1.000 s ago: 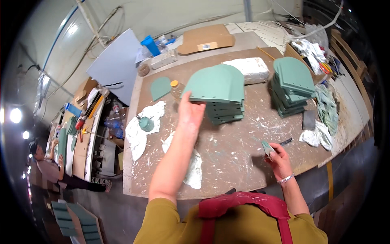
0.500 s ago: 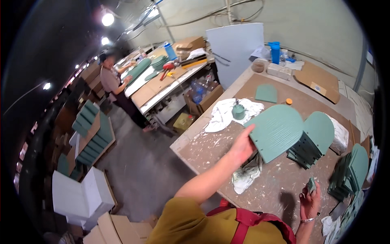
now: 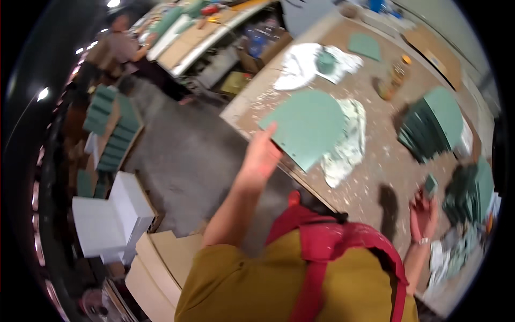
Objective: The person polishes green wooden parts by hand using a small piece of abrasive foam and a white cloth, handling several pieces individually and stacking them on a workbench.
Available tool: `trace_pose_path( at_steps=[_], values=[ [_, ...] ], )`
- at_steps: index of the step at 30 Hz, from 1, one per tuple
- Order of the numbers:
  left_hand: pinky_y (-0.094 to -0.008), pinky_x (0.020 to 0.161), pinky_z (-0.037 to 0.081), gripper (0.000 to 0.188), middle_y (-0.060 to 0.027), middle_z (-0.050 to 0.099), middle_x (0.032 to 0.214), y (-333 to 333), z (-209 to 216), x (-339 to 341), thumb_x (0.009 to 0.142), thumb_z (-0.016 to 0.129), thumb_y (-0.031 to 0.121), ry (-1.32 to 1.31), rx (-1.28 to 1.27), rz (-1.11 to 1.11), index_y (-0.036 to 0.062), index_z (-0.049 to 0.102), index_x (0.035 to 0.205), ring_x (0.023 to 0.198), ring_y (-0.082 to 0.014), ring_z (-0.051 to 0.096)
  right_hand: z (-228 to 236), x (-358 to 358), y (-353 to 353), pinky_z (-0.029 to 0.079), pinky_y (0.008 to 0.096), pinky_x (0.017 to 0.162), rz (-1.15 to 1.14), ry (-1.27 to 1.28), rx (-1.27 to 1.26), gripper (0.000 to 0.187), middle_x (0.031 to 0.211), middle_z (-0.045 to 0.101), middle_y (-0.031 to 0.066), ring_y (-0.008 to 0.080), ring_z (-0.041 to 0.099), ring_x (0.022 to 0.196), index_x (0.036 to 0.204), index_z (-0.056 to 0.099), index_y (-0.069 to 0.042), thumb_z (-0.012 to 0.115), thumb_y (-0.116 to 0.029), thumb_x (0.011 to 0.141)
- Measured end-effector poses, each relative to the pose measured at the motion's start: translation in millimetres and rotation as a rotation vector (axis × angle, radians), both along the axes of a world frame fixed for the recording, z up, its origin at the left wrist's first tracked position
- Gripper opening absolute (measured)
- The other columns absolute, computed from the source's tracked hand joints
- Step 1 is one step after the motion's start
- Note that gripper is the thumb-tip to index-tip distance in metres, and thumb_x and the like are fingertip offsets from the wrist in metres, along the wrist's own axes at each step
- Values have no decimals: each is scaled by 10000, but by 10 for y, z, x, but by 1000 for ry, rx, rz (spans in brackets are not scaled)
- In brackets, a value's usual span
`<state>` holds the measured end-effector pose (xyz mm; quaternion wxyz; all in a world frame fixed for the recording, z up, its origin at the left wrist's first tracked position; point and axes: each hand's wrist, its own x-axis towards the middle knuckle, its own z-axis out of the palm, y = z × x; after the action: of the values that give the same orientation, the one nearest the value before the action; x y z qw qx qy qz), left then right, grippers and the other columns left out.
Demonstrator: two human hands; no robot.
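My left hand (image 3: 263,153) grips a flat green panel (image 3: 308,126) with a rounded end by its lower left corner. The panel is held over the left part of the worktable (image 3: 378,145), in front of a stained white cloth (image 3: 346,155). Near the table's right side, my right hand (image 3: 422,217) has its fingers around a small green block (image 3: 431,184). Its exact kind is blurred. Upright groups of similar green panels stand beyond that hand, one farther back (image 3: 445,115) and one at the right (image 3: 483,182).
A green pot (image 3: 325,62) rests on a white cloth (image 3: 295,67). A clear bottle with an orange cap (image 3: 394,78) and a single green panel (image 3: 365,45) are farther back. Cardboard boxes (image 3: 155,263) and a white box (image 3: 96,225) stand left. Another person (image 3: 126,45) works at a second table.
My left hand has brought the panel left and nearer to the table's front left edge, with its face now flatter. My right hand still holds the small block. The view has tilted downward.
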<state>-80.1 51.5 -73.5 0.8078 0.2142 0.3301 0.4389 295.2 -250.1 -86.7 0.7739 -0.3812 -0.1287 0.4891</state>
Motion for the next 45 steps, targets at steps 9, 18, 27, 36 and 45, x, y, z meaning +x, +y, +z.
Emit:
trace_pose_path(
  at_steps=[9,18,27,36,45],
  values=[
    [-323,1002,444,378,-138,628,1274,176,328,41,943,558,-8,734,899,67,-20,546,1320,1159,-239,593,355,-1171,982,519,435,931,230,74,3,621,1264,583,128,288,568,1162,1366,477,-102,746,-327,854],
    [-458,1016,420,306,-88,664,1242,307,136,44,830,612,88,1120,2019,83,154,699,1117,1137,-285,625,473,-1517,1469,390,458,1106,481,113,80,525,1528,371,192,316,412,1381,1365,491,-60,657,-310,933],
    [-592,1118,254,343,-57,606,1360,420,8,-49,832,645,155,1041,2134,-51,264,706,1151,1328,-282,489,246,-1533,1858,405,482,1097,484,97,53,489,1442,475,104,240,465,1319,1344,516,-32,663,-216,915],
    [-547,1114,262,381,10,558,1409,249,127,306,875,607,214,928,2310,62,272,625,1251,1314,-240,496,50,-1334,1570,522,509,932,219,134,-9,635,1348,564,98,304,553,1196,1340,518,-125,759,-351,798],
    [-524,1098,290,690,-181,323,1551,648,-325,297,811,717,202,1172,1692,-367,115,459,1445,1389,-404,348,262,-708,657,364,575,1078,-116,-66,-13,609,1346,565,94,275,571,1214,1345,490,-74,706,-352,849]
  ],
)
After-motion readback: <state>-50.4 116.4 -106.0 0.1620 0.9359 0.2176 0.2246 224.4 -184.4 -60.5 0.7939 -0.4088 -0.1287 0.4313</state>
